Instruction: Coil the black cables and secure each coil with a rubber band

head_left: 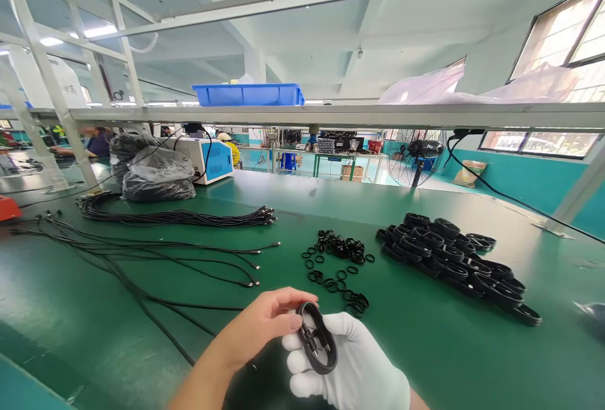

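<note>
Gloved right hand (357, 359) and bare left hand (262, 317) both have their grip clamped on one coiled cable (327, 364) at our 6 o'clock, and we judge coils (451, 269) piled at 4 on the counter (416, 359) done, uncoiled cables (184, 216) at 8 remaining, loose rings (345, 247) at 5.

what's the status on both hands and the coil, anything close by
Left hand bare, pinching coil. Right hand gloved, cradling it. Loose rings just beyond.

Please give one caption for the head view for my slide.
Bare left hand and gloved right hand hold a coiled cable near black rings.
</note>
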`<action>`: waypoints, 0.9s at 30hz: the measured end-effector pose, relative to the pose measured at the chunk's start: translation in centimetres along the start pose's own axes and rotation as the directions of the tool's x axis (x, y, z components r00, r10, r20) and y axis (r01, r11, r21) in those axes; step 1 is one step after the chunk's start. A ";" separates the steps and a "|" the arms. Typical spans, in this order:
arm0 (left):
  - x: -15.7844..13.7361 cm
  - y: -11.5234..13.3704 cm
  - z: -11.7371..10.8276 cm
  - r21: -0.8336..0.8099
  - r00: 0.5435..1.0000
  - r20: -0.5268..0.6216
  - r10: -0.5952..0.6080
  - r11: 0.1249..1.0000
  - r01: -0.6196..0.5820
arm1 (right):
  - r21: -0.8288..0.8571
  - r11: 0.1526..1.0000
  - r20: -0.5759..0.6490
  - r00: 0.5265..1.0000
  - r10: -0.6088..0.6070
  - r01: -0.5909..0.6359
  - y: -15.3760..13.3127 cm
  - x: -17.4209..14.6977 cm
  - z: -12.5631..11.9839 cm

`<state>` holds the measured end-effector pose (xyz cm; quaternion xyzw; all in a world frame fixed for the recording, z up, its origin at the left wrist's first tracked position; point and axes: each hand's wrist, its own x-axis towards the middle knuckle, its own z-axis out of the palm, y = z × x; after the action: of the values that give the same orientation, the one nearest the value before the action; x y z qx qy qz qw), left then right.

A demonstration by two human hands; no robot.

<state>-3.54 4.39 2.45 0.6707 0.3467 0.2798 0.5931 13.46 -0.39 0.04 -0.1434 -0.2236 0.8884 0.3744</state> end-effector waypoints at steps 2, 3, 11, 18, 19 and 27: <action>0.2 -0.5 -0.2 -0.035 1.000 0.014 0.014 0.999 -0.013 | -0.078 0.997 -0.040 0.999 -0.008 0.005 0.1 0.1 0.1; 0.4 -0.8 -0.2 -0.014 1.000 -0.020 0.009 1.000 -0.009 | -0.162 0.986 -0.083 0.995 -0.047 0.033 0.1 0.2 0.2; 0.5 -0.6 0.1 0.026 0.938 -0.344 -0.051 0.998 0.064 | -0.668 0.744 -0.413 0.829 -0.377 0.005 0.5 0.7 0.7; 0.6 -2.8 -1.7 0.152 0.857 -0.508 -0.084 0.971 0.185 | -0.881 0.470 -0.398 0.622 -0.674 -0.055 -3.6 0.5 -0.4; 0.8 -3.4 -1.9 0.172 0.840 -0.537 -0.075 0.965 0.196 | -0.898 0.428 -0.412 0.547 -0.729 -0.104 -5.2 0.0 -1.5; 1.8 -4.4 -0.5 0.377 0.885 -0.462 0.060 0.916 0.135 | -0.682 0.264 -0.382 0.025 -0.924 -0.682 -14.5 -9.2 -11.4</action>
<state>-3.40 6.35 -1.95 0.6835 0.5412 0.3437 0.3488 33.23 5.17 -1.64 -0.8518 -0.3796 0.0772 0.3527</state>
